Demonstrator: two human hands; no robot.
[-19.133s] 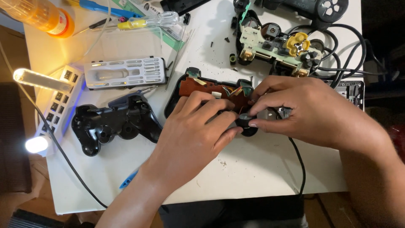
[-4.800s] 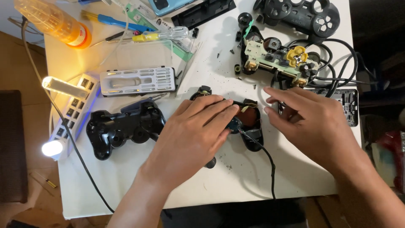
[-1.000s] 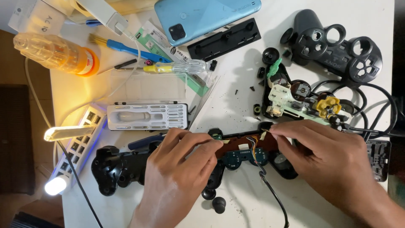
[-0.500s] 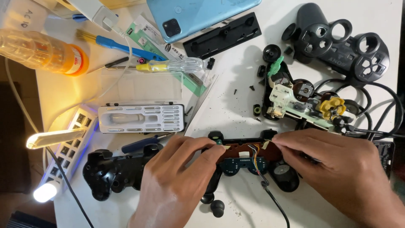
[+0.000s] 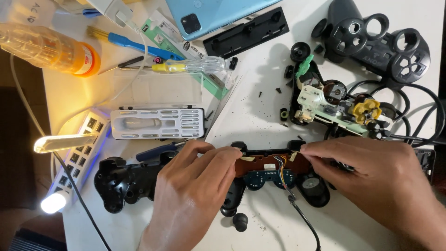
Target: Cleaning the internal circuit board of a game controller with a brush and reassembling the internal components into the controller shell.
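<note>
Hands barely shifted; left hand (image 5: 193, 193) and right hand (image 5: 385, 179) pinching opened controller (image 5: 274, 169) between both grips.

A single head-worn camera looks almost straight down onto the white worktop (image 5: 260, 111), close enough that the surface fills nearly the whole picture. The near edge lies at the bottom, where the forearms enter; the far side, with the blue phone (image 5: 218, 14), runs off the top. At left the worktop's edge and dark floor show. No second view shares the scene.
</note>
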